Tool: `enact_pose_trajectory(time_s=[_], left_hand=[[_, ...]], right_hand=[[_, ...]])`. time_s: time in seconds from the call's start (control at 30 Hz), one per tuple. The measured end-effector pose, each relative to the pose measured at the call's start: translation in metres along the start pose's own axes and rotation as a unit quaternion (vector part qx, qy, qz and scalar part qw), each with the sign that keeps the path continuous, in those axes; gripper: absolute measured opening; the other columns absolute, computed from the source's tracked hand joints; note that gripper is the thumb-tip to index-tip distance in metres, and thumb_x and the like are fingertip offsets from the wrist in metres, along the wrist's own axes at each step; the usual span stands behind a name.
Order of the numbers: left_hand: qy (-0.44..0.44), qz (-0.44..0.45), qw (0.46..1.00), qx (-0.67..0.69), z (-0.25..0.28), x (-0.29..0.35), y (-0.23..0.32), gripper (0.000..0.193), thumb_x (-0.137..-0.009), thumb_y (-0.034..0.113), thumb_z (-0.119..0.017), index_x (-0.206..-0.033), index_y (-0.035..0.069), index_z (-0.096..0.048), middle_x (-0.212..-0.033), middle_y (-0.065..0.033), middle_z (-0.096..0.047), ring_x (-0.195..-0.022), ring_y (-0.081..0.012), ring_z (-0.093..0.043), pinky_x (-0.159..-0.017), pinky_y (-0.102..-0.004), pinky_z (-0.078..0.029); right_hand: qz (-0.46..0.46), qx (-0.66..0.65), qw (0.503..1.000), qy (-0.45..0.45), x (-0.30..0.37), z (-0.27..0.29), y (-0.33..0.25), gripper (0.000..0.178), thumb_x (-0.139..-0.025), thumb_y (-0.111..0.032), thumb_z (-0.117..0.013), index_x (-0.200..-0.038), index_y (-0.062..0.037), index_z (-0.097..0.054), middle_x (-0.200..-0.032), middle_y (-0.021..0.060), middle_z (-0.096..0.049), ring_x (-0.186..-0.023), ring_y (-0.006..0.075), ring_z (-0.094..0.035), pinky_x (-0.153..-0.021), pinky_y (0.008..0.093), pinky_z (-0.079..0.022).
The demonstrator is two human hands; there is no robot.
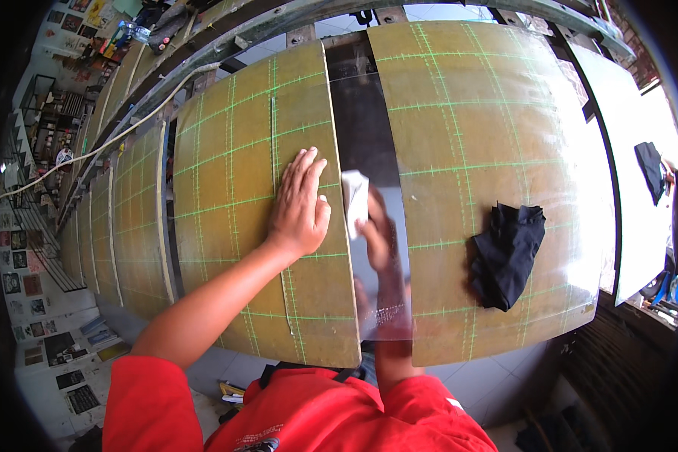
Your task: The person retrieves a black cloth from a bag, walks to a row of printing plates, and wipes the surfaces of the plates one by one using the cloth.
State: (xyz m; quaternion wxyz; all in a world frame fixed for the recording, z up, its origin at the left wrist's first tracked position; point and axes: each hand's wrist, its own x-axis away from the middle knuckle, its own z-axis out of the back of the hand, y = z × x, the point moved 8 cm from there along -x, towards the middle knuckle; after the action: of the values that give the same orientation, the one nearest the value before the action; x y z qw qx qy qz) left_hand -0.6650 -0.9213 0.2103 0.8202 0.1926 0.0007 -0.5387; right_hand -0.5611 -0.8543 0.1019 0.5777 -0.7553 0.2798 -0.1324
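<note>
My left hand (303, 207) lies flat, fingers stretched, on a yellowish-brown board (211, 173) marked with green grid lines. In the gap between this board and a similar one (429, 128) on the right, my right hand (380, 230) grips a folded white cloth (355, 202). A clear sheet (380, 320) spans the gap. My right arm comes up through the gap and seems to lie beneath that sheet; the hand is slightly blurred. The cloth is beside the left board's edge. Some of my right fingers are hidden.
A crumpled black cloth (508, 256) rests on the right board. Farther right, another black cloth (650, 172) lies on a bright white board (625, 143). Similar boards (139, 218) line up to the left. Metal rails (237, 41) and a pale cable (113, 139) run along the far side.
</note>
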Motion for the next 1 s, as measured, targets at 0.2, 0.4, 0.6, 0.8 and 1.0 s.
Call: enact_pose_trajectory(time_s=[0.2, 0.4, 0.6, 0.8, 1.0], left_hand=[[-0.005, 0.008, 1.000, -0.003, -0.001, 0.003, -0.001, 0.055, -0.082, 0.005, -0.045, -0.135, -0.005, -0.036, -0.145, -0.0259, -0.033, -0.137, -0.0424, -0.029, -0.115, -0.0494, -0.022], [-0.007, 0.006, 1.000, -0.006, 0.000, -0.001, 0.004, 0.056, -0.082, 0.004, -0.043, -0.136, -0.004, -0.036, -0.146, -0.0252, -0.031, -0.138, -0.0424, -0.028, -0.116, -0.0489, -0.021], [-0.008, 0.009, 1.000, -0.003, -0.001, 0.000, 0.002, 0.056, -0.081, 0.004, -0.044, -0.136, -0.005, -0.035, -0.146, -0.0252, -0.032, -0.138, -0.0426, -0.028, -0.116, -0.0490, -0.020], [-0.008, 0.005, 1.000, -0.002, -0.001, 0.000, 0.003, 0.056, -0.081, 0.006, -0.045, -0.136, -0.004, -0.036, -0.146, -0.0256, -0.032, -0.138, -0.0428, -0.028, -0.116, -0.0496, -0.021], [-0.004, 0.009, 1.000, -0.006, 0.000, 0.002, -0.001, 0.056, -0.081, 0.008, -0.047, -0.135, -0.005, -0.036, -0.145, -0.0263, -0.032, -0.137, -0.0430, -0.029, -0.115, -0.0500, -0.022]], right_hand=[[-0.120, -0.217, 0.956, 0.158, 0.023, 0.010, 0.010, 0.061, -0.088, -0.013, -0.054, -0.144, 0.0029, -0.035, -0.140, 0.0148, -0.047, -0.129, 0.0221, -0.044, -0.107, 0.0345, -0.031], [-0.065, -0.342, 0.933, 0.094, -0.008, 0.005, 0.039, 0.066, -0.089, -0.022, -0.062, -0.144, 0.0004, -0.033, -0.144, 0.0151, -0.040, -0.129, 0.0219, -0.043, -0.104, 0.0352, -0.038], [-0.106, -0.558, 0.815, 0.113, -0.030, -0.006, 0.026, 0.061, -0.092, -0.021, -0.059, -0.144, -0.0020, -0.033, -0.135, 0.0131, -0.049, -0.119, 0.0218, -0.052, -0.098, 0.0339, -0.044], [-0.058, -0.371, 0.916, 0.144, 0.015, 0.014, 0.066, 0.063, -0.093, -0.021, -0.058, -0.146, -0.0015, -0.030, -0.140, 0.0158, -0.046, -0.117, 0.0244, -0.053, -0.094, 0.0321, -0.047], [-0.062, -0.478, 0.874, 0.067, 0.013, -0.007, 0.018, 0.061, -0.095, -0.025, -0.056, -0.145, -0.0005, -0.031, -0.141, 0.0130, -0.046, -0.126, 0.0234, -0.048, -0.104, 0.0373, -0.039]])
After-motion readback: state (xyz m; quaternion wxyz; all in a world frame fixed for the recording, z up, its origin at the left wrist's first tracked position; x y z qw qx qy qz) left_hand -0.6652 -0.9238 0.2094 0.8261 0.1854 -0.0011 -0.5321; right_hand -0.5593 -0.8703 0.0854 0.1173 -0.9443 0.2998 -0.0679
